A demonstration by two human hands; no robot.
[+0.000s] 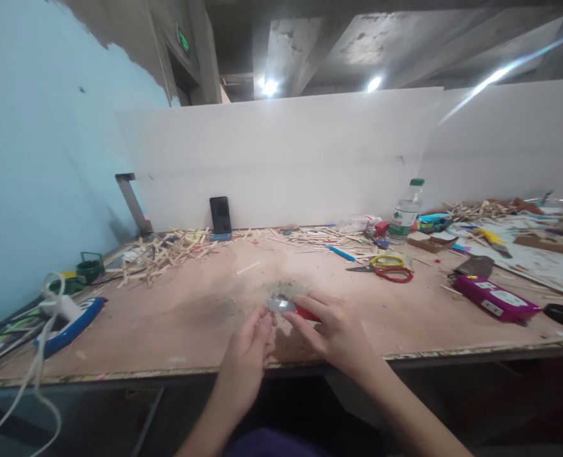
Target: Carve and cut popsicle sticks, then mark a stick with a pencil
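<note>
My right hand [326, 327] is closed around a red-handled cutter [308, 313], just above the table's front part. Its wide, silvery metal end [281, 306] points left and catches the light. Close by that end is my left hand [251, 339], its thumb and fingers pressed together. Whatever those left fingers pinch is too small or too hidden to make out. Dark smudges and specks mark the wooden tabletop [176, 317] just beyond both hands.
Scissors [390, 268] and a blue pen-like tool [341, 252] lie ahead on the right. Wood sticks [167, 254] litter the back edge, near a leaning phone [220, 216]. A bottle [405, 216], a purple box [495, 298] and a blue power strip [72, 327] flank the workspace.
</note>
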